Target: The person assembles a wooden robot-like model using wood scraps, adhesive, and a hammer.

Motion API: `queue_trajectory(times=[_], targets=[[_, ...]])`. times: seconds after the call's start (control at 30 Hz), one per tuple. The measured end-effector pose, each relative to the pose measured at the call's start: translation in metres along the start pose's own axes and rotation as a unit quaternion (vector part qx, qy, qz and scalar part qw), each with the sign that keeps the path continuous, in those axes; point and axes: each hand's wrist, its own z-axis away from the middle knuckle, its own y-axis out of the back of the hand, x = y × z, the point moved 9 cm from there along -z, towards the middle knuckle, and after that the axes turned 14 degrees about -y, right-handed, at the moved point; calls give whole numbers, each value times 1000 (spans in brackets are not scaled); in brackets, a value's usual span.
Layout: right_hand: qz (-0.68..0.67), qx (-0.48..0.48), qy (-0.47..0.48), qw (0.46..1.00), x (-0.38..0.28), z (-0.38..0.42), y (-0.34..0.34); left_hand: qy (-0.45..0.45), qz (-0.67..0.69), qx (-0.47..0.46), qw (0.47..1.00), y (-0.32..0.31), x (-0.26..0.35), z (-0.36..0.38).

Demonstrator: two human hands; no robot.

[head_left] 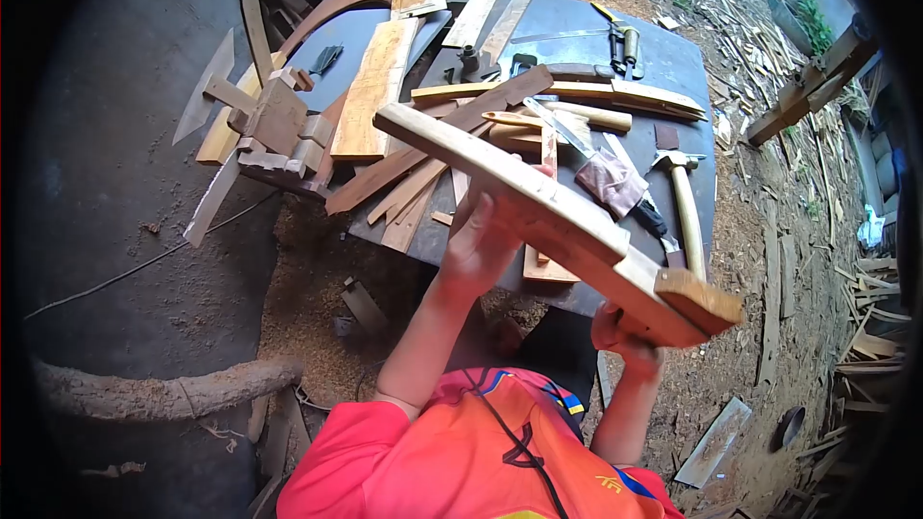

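Observation:
Both hands hold up a long, pale wooden beam (548,202) that slants from upper left to lower right above the worktable. A shorter orange-brown wood block (700,300) sits on the beam's lower right end. My left hand (478,245) is closed around the beam near its middle, some of the fingers hidden behind the wood. Under the lower right end, my right hand (625,338) grips the beam from below. A hammer (685,192) and a saw-like blade with a cloth-wrapped handle (613,178) lie on the table just beyond it.
The dark table (673,58) carries several boards, strips and tools, including a wide plank (377,86) and a clamp-like tool (625,46). A wooden vise-like fixture (279,120) juts from its left edge. A thick log (173,392) lies at lower left; wood scraps cover the ground at right.

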Motion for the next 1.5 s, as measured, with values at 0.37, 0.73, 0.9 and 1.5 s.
queue_trajectory(times=[0.37, 0.73, 0.9, 1.5], targets=[[347, 192, -97, 913, -11, -1, -29, -10, 178, 0, 984, 4, 6, -4], [395, 205, 10, 895, -22, -10, -65, -11, 252, 20, 967, 4, -3, -14], [299, 225, -14, 927, -12, 2, -58, 25, 168, 42, 985, 13, -11, -7], [-234, 155, -78, 957, 27, -34, -68, 100, -4, 116, 988, -10, -55, 29]])
